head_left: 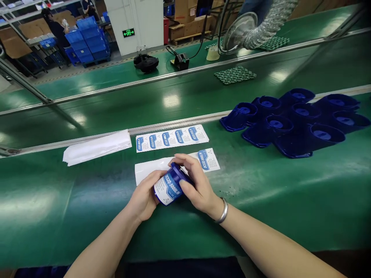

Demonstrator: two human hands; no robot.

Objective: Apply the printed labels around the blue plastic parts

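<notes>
Between my two hands is a dark blue plastic housing (pixel 176 174), tilted, with a blue-and-white printed label (pixel 167 189) on its side facing me. My left hand (pixel 145 195) is wrapped round its left side, the thumb along the upper edge. My right hand (pixel 198 185) grips the flanged end from the right, with thumb and fingers bent over it. Just behind my hands lies a white backing sheet (pixel 150 168) with one label (pixel 207 159) at its right end. Beyond it sits a label sheet (pixel 172 138) with several labels.
Several dark blue housings (pixel 304 116) stand grouped on the green table (pixel 87 216) at the right. A stack of white sheets (pixel 98 146) lies at the left. Behind a metal rail are a green mat (pixel 235 75), a black stand (pixel 180 61) and a silver duct (pixel 269 25).
</notes>
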